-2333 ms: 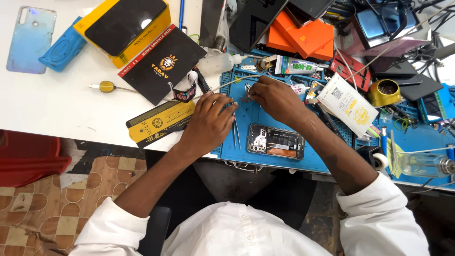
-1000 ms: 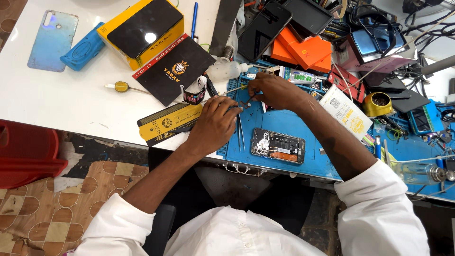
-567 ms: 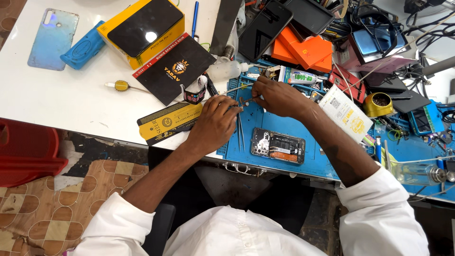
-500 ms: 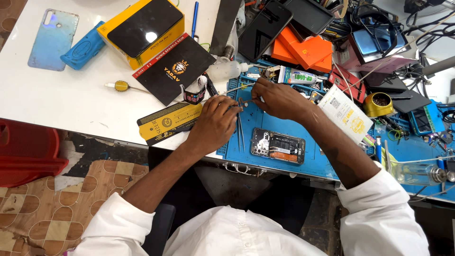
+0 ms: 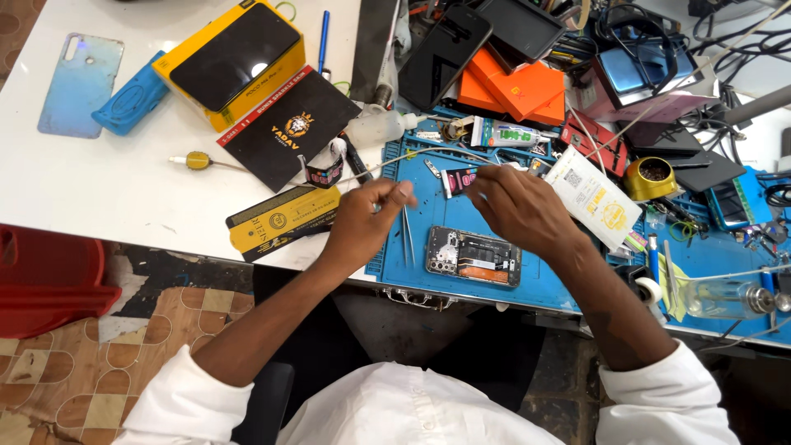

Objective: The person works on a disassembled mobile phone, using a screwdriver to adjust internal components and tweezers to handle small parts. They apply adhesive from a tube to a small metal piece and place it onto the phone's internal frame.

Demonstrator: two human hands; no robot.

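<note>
The person's left hand (image 5: 362,221) is hovering over the left edge of the blue rubber work mat (image 5: 544,288), its fingers curled in with thumb and forefinger pinched narrow together; what, if anything, sits between them is too small to tell; the right hand (image 5: 515,208) is hanging just beside it, fingers bent and loosely drawn in, its fingertips near a small black and pink strip (image 5: 458,179) lying on the mat; whether it is gripping anything cannot be told. Just below and between the two hands, an opened smartphone with its back removed and circuit boards showing (image 5: 473,256) is lying flat on the mat; a pair of thin metal tweezers (image 5: 407,237) is resting beside its left end, close under the left hand. To the left, a long yellow and black cardboard box (image 5: 284,221) is lying on the white tabletop (image 5: 107,194); a white printed pouch (image 5: 595,198) is sitting to the right of the right hand.
</note>
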